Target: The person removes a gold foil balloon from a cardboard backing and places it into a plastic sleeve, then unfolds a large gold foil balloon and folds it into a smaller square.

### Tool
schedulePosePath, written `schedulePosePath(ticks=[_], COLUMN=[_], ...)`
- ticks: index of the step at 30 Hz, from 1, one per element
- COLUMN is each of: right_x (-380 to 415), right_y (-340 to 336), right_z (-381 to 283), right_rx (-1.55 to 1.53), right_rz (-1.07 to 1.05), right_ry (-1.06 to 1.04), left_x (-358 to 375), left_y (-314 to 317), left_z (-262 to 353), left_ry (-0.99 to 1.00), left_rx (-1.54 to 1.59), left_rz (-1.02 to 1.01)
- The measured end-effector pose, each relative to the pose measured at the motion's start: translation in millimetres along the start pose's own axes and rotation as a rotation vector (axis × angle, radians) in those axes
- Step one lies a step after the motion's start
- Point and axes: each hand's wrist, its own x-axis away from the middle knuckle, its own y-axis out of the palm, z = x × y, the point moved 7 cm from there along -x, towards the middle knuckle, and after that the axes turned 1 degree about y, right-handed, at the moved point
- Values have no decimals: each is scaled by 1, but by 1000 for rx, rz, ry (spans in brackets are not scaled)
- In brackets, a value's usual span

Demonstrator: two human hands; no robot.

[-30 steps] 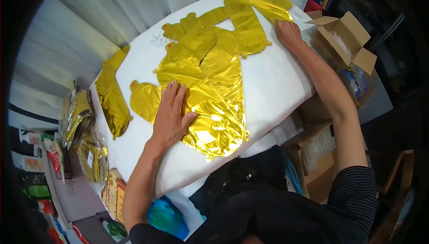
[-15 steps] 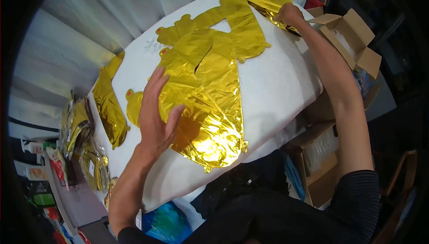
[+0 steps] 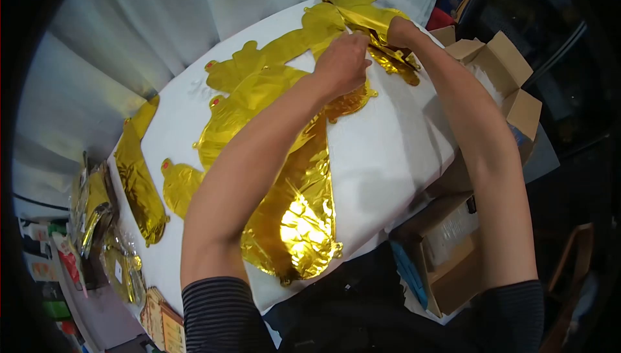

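Several flat, uninflated gold foil balloons lie overlapping on the white-covered table, some with small red marks at a rounded end. My left hand reaches across the pile, fingers closed on a middle foil balloon whose lower end looks shiny and tilted. At the far right of the pile, my right hand grips the far foil balloon; its fingertips are mostly hidden by the foil. A separate gold balloon rests along the table's left edge.
Packaged gold balloons in clear bags stand at the left edge. An open cardboard box is at the right, another box below the table's right edge. A white curtain hangs behind. Printed cards lie at lower left.
My left hand has moved from over the near balloon up and right to the middle balloon, closing its fingers. My right hand stays at the far balloon, whose shiny lower part now hangs differently.
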Motion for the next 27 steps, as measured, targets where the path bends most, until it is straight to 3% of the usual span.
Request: schedulePosePath(ticks=[1, 5, 6, 8, 10, 11, 15, 16, 17, 18, 19, 21, 23, 25, 26, 27], right_x=[6, -12, -17, -29, -17, -51, -163, -126, -159, -82, -38, -72, -8, 43, 18, 54], right_y=[1, 6, 6, -8, -42, -55, -121, -173, -206, -250, -276, -350, -380, -384, -403, -386], right_z=[-1, -1, -5, 2, 1, 5, 90, 77, 95, 92, 72, 129, 116, 67, 67, 24], right_rx=[-171, -104, 38, 80, 24, 272, 89, 288, 571, -43, 149, 151, -168, -229, 97, 181], right_rz=[-107, -190, -204, -232, -262, -192, 244, 397, 400, 804, 944, 1140, 1114, 1151, 1164, 955], right_ry=[59, -45, -142, -146, -57, -290, 24, 24, 20, 204, 255, 279, 204, -167, -134, -178], left_x=[-13, -50, -56, -61, -61, -61, -55, -55, -54, -51, -51, -51, -53, -58, -61, -64], left_y=[11, 34, 38, 55, 65, 68, 70, 69, 66, 63, 65, 66, 61, 60, 59, 44], left_z=[0, -4, -5, -29, -41, -42, -45, -44, -42, -39, -41, -43, -39, -41, -41, -40], left_ry=[61, 186, 193, -154, -68, 23, 2, -16, -33, -12, -17, -34, -42, -81, -74, -48], left_rx=[-49, -226, -219, -165, -194, -219, -77, -76, -76, -95, -99, -34, -42, 60, 59, 85], left_rz=[34, 83, 87, -256, -203, -150, -115, -111, -104, -89, -81, -44, -110, -131, -124, 88])
